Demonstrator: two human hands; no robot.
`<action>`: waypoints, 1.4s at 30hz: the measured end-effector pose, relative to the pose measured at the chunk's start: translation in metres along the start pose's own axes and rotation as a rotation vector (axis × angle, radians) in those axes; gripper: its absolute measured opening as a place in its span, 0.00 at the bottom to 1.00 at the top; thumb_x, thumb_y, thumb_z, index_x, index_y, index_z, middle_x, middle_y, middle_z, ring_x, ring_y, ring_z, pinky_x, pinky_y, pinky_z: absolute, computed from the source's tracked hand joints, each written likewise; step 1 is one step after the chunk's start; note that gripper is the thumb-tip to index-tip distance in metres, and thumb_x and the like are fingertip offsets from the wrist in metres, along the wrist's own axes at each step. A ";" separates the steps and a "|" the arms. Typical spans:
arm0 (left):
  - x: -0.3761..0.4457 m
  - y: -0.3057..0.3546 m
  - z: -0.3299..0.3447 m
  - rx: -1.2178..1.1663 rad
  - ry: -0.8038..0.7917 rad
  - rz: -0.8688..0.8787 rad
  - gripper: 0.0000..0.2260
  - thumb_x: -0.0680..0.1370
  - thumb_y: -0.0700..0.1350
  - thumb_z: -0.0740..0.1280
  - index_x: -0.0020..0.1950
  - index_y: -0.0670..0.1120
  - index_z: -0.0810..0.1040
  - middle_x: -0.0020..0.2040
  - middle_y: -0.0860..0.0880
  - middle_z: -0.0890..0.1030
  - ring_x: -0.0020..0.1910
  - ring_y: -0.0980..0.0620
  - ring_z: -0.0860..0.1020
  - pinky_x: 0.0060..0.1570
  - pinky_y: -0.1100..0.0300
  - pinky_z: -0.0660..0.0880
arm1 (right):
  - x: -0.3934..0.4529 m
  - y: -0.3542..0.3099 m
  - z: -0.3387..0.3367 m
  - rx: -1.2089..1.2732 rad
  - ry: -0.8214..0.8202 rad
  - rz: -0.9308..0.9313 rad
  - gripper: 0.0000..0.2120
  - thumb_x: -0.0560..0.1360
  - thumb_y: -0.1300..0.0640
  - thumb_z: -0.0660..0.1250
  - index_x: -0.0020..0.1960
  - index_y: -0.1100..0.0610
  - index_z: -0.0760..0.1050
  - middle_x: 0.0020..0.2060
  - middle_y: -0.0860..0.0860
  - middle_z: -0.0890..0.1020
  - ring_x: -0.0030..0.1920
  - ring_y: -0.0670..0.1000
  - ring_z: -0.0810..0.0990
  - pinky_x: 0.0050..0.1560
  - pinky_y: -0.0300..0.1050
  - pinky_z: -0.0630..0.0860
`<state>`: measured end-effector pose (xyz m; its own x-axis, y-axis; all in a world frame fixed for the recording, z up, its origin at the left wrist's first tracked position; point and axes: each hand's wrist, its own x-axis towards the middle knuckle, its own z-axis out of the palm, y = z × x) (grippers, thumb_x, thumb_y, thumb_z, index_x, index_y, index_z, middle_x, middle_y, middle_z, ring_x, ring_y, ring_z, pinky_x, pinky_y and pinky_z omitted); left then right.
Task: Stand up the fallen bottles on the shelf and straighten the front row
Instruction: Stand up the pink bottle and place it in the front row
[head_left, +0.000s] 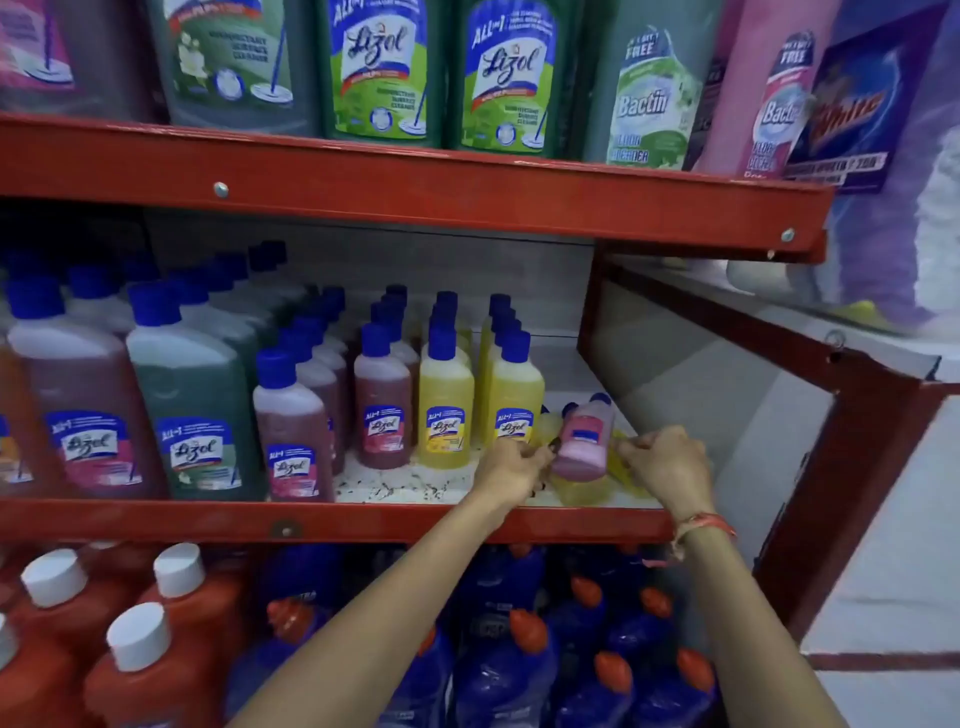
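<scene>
On the middle shelf (395, 491), small blue-capped Lizol bottles stand in rows: maroon ones (383, 410) and yellow ones (445, 410). At the shelf's right end a pink bottle (584, 441) lies on its side on top of fallen yellow bottles (582, 493). My left hand (511, 465) is against the left side of this pile, fingers curled on a fallen yellow bottle beside the pink one. My right hand (667, 462) is at the right side, fingers pinched on another fallen yellow bottle (623, 460). The front maroon bottle (293, 431) stands further forward than its neighbours.
Large maroon (83, 405) and green (195, 410) Lizol bottles fill the shelf's left part. The red shelf lip (363, 519) runs along the front. Above stand big Lizol and Bactin bottles (647, 93). Below are orange (156, 665) and blue bottles (519, 670). A red frame post (852, 467) closes the right side.
</scene>
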<state>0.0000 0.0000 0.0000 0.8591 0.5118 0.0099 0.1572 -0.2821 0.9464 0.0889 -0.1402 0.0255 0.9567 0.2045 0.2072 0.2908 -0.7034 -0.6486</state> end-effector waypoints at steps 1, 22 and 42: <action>0.003 0.001 0.002 -0.024 -0.013 -0.023 0.16 0.78 0.48 0.62 0.55 0.35 0.78 0.49 0.36 0.83 0.43 0.42 0.81 0.47 0.51 0.78 | 0.003 0.000 0.001 0.038 -0.021 0.028 0.17 0.74 0.48 0.66 0.42 0.61 0.84 0.43 0.64 0.85 0.48 0.64 0.82 0.52 0.52 0.78; 0.000 -0.007 -0.045 -0.297 -0.106 -0.015 0.18 0.70 0.36 0.73 0.58 0.35 0.77 0.43 0.45 0.82 0.39 0.54 0.81 0.36 0.67 0.81 | -0.019 -0.020 0.019 1.075 -0.313 0.098 0.16 0.70 0.66 0.73 0.55 0.66 0.75 0.46 0.62 0.84 0.41 0.54 0.85 0.38 0.40 0.84; -0.032 -0.056 -0.108 0.160 0.278 0.189 0.21 0.65 0.40 0.77 0.57 0.40 0.79 0.49 0.44 0.83 0.47 0.48 0.82 0.48 0.49 0.82 | -0.060 -0.064 0.092 0.809 -0.288 -0.207 0.20 0.63 0.55 0.80 0.52 0.53 0.79 0.48 0.49 0.85 0.53 0.50 0.84 0.52 0.41 0.80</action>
<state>-0.0895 0.0872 -0.0187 0.7186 0.6332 0.2875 0.1019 -0.5048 0.8572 0.0140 -0.0450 -0.0126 0.8179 0.5152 0.2563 0.2746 0.0420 -0.9606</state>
